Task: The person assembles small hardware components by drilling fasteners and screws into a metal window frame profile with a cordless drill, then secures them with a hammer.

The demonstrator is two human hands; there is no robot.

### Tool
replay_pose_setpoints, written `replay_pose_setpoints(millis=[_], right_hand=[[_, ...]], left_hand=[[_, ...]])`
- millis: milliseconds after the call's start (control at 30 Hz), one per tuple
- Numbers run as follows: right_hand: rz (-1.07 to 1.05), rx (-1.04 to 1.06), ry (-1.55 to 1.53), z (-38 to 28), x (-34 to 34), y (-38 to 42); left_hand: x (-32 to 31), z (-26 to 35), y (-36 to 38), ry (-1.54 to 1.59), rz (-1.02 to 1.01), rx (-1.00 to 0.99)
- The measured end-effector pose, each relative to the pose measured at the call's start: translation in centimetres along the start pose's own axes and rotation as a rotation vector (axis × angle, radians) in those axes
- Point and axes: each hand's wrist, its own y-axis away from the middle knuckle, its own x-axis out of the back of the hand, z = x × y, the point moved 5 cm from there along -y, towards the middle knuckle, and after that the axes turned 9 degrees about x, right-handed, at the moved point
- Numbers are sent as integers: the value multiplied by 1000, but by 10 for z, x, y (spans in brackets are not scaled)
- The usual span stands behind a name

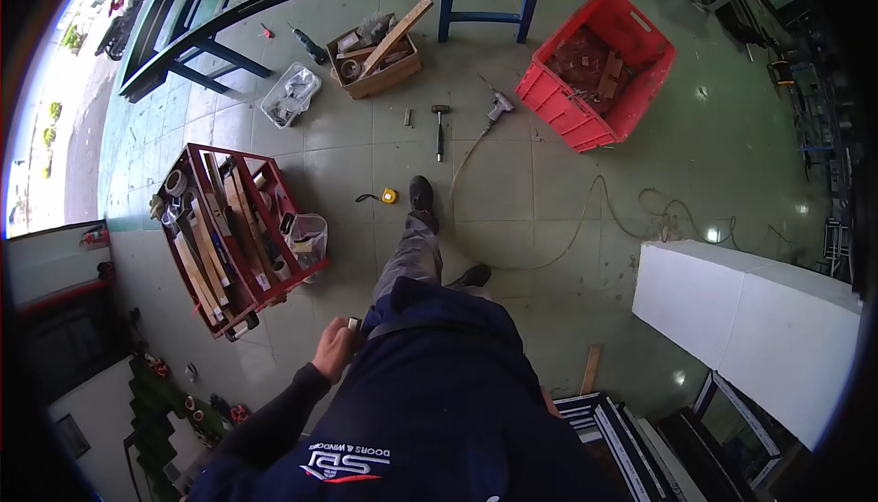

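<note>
My left hand (336, 351) is at my left hip, its fingers closed. A small pale-and-dark end (354, 324) sticks out of the fist, too small to name. Of my right hand (551, 402) only a sliver of skin shows beside my right hip; my body hides the fingers. On the floor ahead of my feet lie a yellow tape measure (390, 196), a hammer (440, 133) and an air-driven power tool (499, 106) with its hose. Nearest my left hand stands a red tool tote (291, 193) full of wooden strips and tape rolls.
Ahead are a wooden box (389, 78), a clear plastic tub (291, 95), a cordless drill (309, 46) and a red crate (560, 104). A long frame rests on blue trestles (485, 16). The hose (554, 261) winds across the floor. White blocks (745, 319) stand at right.
</note>
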Motion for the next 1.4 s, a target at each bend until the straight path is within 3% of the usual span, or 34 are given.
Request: replay_pose_setpoints(millis=[33,200,267,333,400,467,533,633,733,833,933,1067,1133,1267,1333,1400], right_hand=[[16,-20,-23,-5,2,-10],[192,-170,-280,-15,-6,-33],[267,-242,-628,-6,-23,-35],[336,-293,-990,-1,-38,-41],[373,-258,-1041,-24,-38,-55],[416,-88,-358,-93,-8,-77],[424,-163,-103,-146,24,-124],[408,-196,23,-157,52,-200],[226,-256,318,-211,89,-248],[155,-71,499,-261,141,-294],[84,-166,203,-270,183,-397],[-254,-8,295,-201,210,-630],[-218,-48,204,-149,199,-757],[-92,93,786,-13,167,-993],[-83,197,1024,22,134,-1067],[-110,94,893,93,113,-1141]], left_hand=[[-3,13,-12,19,-47,74],[-3,129,-82,-97,-232,-29],[6,186,-106,-189,-316,-139],[14,225,-126,-255,-428,-126],[18,259,-133,-310,-518,-115],[28,269,-153,-281,-543,-36],[31,280,-184,-262,-509,-69],[20,295,-218,-237,-384,-171],[-7,336,-226,105,-369,-9],[-44,359,-255,400,-330,-45],[-87,369,-312,571,-224,-84],[-158,319,-468,616,-27,-57],[-192,288,-556,697,66,20],[-244,237,-707,930,103,88],[-254,211,-750,994,90,99],[-262,180,-760,1065,131,251]])
